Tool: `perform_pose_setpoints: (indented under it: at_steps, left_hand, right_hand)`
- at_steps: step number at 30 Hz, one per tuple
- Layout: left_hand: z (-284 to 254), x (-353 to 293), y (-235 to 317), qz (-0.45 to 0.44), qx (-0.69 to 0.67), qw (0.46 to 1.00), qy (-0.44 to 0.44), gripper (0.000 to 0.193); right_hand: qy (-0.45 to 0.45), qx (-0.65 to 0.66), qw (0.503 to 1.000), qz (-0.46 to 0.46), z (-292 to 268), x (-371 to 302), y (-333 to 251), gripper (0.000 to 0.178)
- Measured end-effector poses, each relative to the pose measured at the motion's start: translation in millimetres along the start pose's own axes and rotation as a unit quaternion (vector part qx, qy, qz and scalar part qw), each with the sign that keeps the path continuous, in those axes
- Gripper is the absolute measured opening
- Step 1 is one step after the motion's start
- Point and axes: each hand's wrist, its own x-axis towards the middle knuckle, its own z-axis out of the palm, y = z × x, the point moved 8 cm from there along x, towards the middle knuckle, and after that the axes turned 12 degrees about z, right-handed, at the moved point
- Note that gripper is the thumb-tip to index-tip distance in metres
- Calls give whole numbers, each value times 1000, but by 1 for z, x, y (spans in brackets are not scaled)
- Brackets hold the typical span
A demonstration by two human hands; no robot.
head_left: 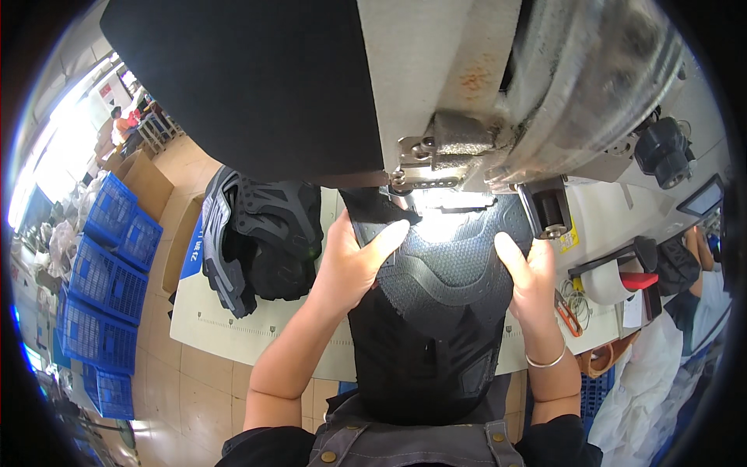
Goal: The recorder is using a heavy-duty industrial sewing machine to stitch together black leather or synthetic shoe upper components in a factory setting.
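Observation:
A long black moulded panel (447, 288) with a textured surface and raised curved ridges lies under the lit head of a sewing machine (447, 159). My left hand (362, 261) grips its left edge, thumb on top and the other fingers mostly hidden. On the opposite edge my right hand (531, 280) holds it the same way, just below a dark cylindrical machine part (551, 208). The panel's far end sits beneath the machine's metal parts, where glare hides detail. Its near end hangs over the table's front edge toward my apron (412, 445).
Grey and black moulded pieces (268, 233) are piled at the table's left. Orange-handled snips (569, 315) lie at the right. Blue plastic crates (105, 276) are stacked on the floor at far left. Another person (124, 128) sits in the far left background; someone's arm (694, 253) shows at far right.

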Motion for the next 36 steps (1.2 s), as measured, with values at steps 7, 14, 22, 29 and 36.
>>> perform_pose_setpoints:
  at_steps: [7, 14, 22, 29, 36]
  left_hand:
    - [-11, 14, -4, -7, 16, 1000, 14, 20]
    - [-1, -7, 0, -21, -41, 999, 27, 19]
    - [3, -75, -25, -120, -60, 984, -113, 27]
    - [45, -85, -23, -50, -122, 979, -153, 30]
    - [37, -59, -29, -47, -72, 989, 121, 17]
  right_hand:
    - [-1, 34, 999, -3, 6, 7, 0, 15]
    - [-33, 51, 997, 41, 13, -8, 12, 16]
    - [-104, 115, 981, 120, 23, -26, 26, 13]
    - [-138, 82, 976, 148, 37, -40, 27, 18]
    - [-217, -76, 946, 230, 39, -62, 22, 30]
